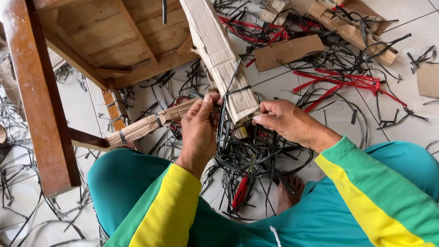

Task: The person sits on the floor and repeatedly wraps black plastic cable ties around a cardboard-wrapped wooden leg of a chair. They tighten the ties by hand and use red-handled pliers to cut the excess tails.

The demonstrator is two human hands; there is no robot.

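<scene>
A long leg wrapped in brown cardboard (221, 53) sits in the middle of the frame. Its long way runs from the top middle down to the lower middle, leaning a little to the right as it goes down. Its low end points at the person. A thin black strap (238, 90) goes across the cardboard near that low end.

The left hand (199, 129) is just left of the low end. Its fingers are curled shut around a black strap, up against the edge of the cardboard. The right hand (283, 120) is on the right side. Its thumb and fingers pinch the bottom corner of the cardboard wrap.

A second wrapped leg (150, 125) lies left of the left hand. It points left and a little down, with dark bands around it.

Under the hands is a messy pile of black straps (250, 163), and a red-handled tool (240, 191) lies in it. A bare foot (289, 192) is just to the right of the tool.

In the upper left is an upside-down wooden chair (109, 37). Red straps (344, 82) and bits of cardboard (287, 51) lie on the white tile floor (434, 11) in the upper right.
</scene>
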